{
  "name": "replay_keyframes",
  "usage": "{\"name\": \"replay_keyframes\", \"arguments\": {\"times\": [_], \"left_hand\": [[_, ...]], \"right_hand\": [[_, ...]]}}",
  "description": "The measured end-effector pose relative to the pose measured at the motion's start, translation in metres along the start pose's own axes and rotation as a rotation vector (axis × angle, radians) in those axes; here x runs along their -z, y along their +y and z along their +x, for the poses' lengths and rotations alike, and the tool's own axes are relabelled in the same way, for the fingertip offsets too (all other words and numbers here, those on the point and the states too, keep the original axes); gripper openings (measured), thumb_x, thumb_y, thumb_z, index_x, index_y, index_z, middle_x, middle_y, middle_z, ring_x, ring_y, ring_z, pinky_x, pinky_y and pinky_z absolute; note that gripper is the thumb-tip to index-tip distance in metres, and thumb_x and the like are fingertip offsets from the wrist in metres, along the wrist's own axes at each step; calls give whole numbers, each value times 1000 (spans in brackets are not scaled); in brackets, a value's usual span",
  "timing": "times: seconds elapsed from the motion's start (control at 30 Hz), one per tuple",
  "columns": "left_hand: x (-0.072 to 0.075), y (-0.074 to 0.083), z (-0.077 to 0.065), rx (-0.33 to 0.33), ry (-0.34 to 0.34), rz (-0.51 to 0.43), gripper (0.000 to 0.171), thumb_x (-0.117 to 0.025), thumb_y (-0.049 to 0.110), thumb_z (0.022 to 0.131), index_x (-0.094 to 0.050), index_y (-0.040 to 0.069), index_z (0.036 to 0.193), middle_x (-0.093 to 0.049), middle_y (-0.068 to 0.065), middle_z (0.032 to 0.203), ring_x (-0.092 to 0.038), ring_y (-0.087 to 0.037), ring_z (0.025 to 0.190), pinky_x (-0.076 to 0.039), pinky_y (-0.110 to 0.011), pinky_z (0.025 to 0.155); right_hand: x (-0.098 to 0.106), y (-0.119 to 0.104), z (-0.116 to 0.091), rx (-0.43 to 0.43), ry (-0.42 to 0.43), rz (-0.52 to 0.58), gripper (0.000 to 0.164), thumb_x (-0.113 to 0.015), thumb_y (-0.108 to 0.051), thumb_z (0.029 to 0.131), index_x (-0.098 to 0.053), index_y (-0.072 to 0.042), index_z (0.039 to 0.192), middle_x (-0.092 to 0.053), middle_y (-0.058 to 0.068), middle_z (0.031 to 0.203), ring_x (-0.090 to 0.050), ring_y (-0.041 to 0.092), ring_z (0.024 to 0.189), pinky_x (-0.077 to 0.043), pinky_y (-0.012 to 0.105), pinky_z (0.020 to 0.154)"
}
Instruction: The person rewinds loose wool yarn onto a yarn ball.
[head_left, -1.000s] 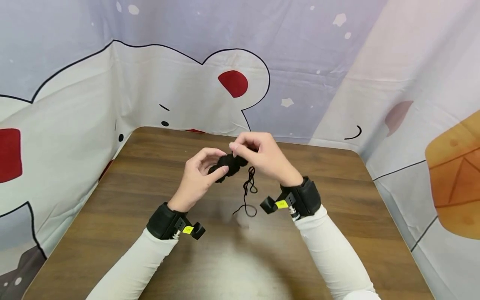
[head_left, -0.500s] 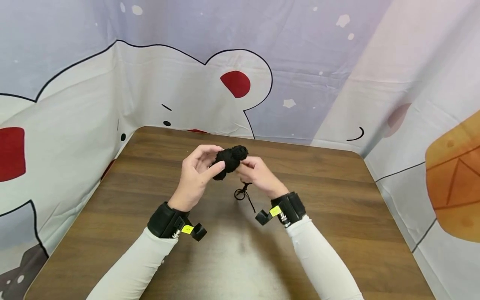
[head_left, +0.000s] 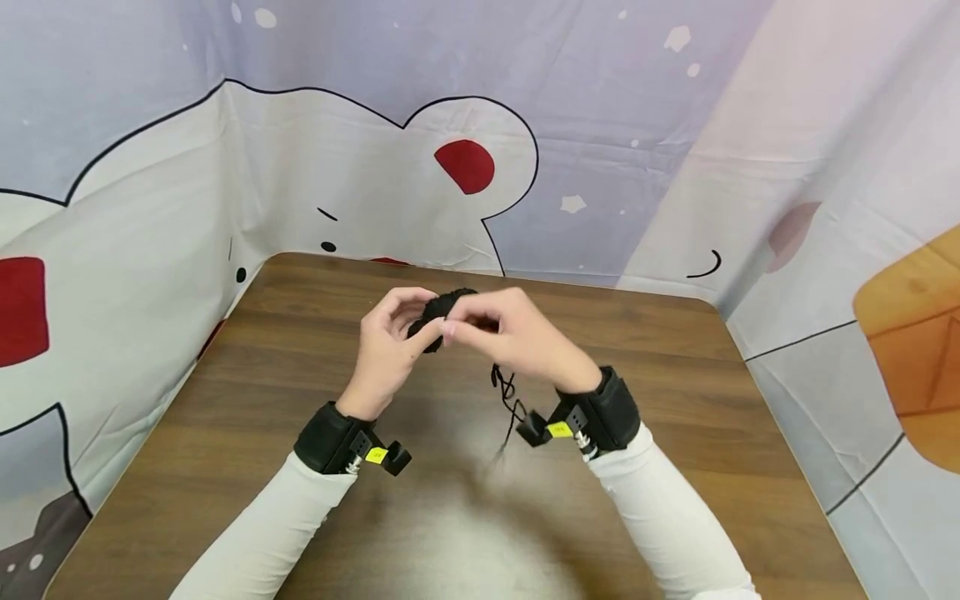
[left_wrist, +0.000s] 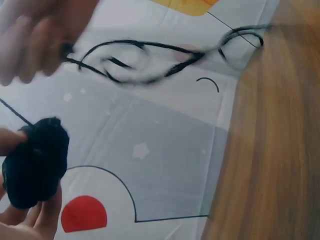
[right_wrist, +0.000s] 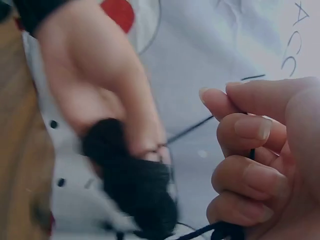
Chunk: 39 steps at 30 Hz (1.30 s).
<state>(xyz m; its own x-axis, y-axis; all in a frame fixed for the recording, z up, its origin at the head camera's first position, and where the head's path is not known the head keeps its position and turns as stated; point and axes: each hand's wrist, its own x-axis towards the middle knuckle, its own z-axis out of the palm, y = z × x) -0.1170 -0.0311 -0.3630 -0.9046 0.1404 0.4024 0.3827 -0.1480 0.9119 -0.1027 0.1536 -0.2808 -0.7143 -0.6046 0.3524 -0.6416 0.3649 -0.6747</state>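
A bundle of black yarn (head_left: 450, 304) is held above the table by my left hand (head_left: 381, 350). In the right wrist view its wound, lumpy body (right_wrist: 137, 185) lies against the left thumb. My right hand (head_left: 528, 337) is close on its right and partly covers it in the head view. Thumb and forefinger of that hand pinch a thin strand (right_wrist: 192, 129), which runs taut to the bundle. The other right fingers are curled, with yarn passing behind them. A loose, looped tail of yarn (left_wrist: 187, 62) hangs from the right hand, blurred in the left wrist view.
Below the hands lies a brown wood-grain table (head_left: 247, 417). Printed cloth (head_left: 360, 167) with cartoon figures hangs along its back and sides. Each wrist wears a black strap (head_left: 330, 440) with a small camera.
My right hand dips below the bundle, then comes back up over its right front, carrying the strand round. The loose tail swings along. My left hand stays nearly in place, tilting the bundle slightly.
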Motion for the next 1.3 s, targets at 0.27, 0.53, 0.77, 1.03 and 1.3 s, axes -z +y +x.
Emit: {"name": "replay_keyframes", "arguments": {"times": [0.27,0.53,0.77,1.03,1.3], "left_hand": [[-5,11,-5,-35,-214,-119,35,-69,1,87,-56,3,119,-57,-6,121,-58,-19,114,-51,-24,96],[-8,12,-2,-22,-122,-201,33,-67,-2,88,-56,4,119,-57,-6,120,-60,-19,112,-53,-23,91],[-5,3,4,-20,46,-141,36,-68,1,88,-55,-1,121,-58,-4,117,-60,-18,108,-52,-22,92],[-5,1,5,21,56,-72,36,-69,2,87,-56,1,121,-58,-2,116,-59,-17,108,-50,-23,94],[-5,8,-1,10,-176,-119,34,-68,1,87,-56,2,119,-57,-9,120,-58,-19,111,-51,-22,92]], "right_hand": [[29,37,23,-112,68,112,18,-66,-23,93,-72,-9,83,-50,2,64,-37,12,57,-32,24,53],[-12,88,-4,-252,60,398,18,-59,-10,95,-70,1,103,-67,-6,83,-59,11,76,-52,25,70],[-42,64,-19,-196,-18,201,22,-54,-23,100,-74,-13,96,-51,-4,63,-38,6,55,-34,20,53],[-4,16,-7,-35,53,32,17,-64,-21,94,-70,-19,79,-61,-7,68,-43,6,55,-35,20,51],[37,19,19,-74,109,61,13,-68,-20,91,-72,-12,81,-56,0,66,-39,12,57,-34,22,54]]}}
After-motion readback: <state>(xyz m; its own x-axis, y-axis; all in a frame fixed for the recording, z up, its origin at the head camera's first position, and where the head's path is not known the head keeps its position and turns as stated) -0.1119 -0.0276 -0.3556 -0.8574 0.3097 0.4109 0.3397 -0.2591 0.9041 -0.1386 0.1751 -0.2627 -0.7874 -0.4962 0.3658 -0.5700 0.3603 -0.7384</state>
